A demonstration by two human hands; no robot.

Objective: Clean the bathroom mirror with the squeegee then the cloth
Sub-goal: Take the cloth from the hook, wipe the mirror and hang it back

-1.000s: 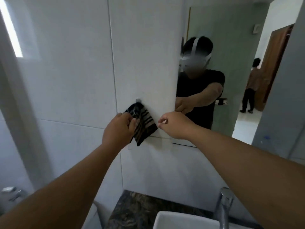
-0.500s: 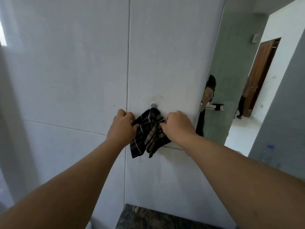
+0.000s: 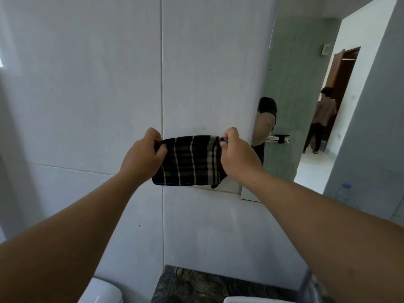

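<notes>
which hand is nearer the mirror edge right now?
The right hand, pinching the cloth's bunched end just beside the mirror. The left hand grips the opposite end, over the tile seam.

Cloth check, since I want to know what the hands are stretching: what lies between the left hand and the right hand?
In the head view, the dark plaid cloth spans between the left hand and right hand, each pinching an upper corner, in front of the white wall tile.
</notes>
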